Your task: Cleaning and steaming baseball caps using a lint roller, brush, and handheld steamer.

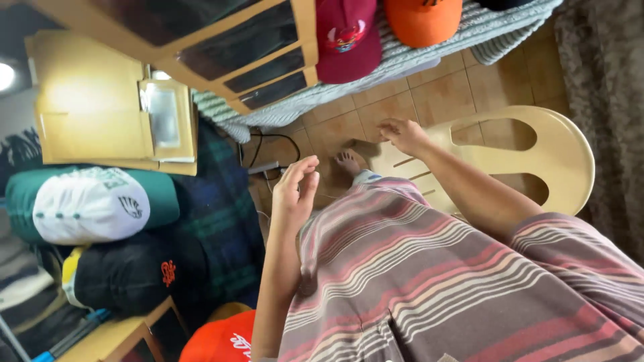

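My left hand (294,190) hangs in the air in front of my striped shirt, fingers loosely curled and apart, holding nothing. My right hand (402,133) reaches down with its fingers spread on the front edge of a cream plastic chair (550,151). My bare foot (348,162) stands on the tiled floor (429,94) beside the chair. Nothing is held in either hand.
Caps lie all around: a maroon cap (349,37) and an orange cap (422,20) on a striped cloth, a white and green cap (94,204), a black cap (134,271), a red-orange cap (221,338). Flat cardboard boxes with clear windows (248,47) and brown envelopes (94,107) lie nearby. Cables (268,151) run over the floor.
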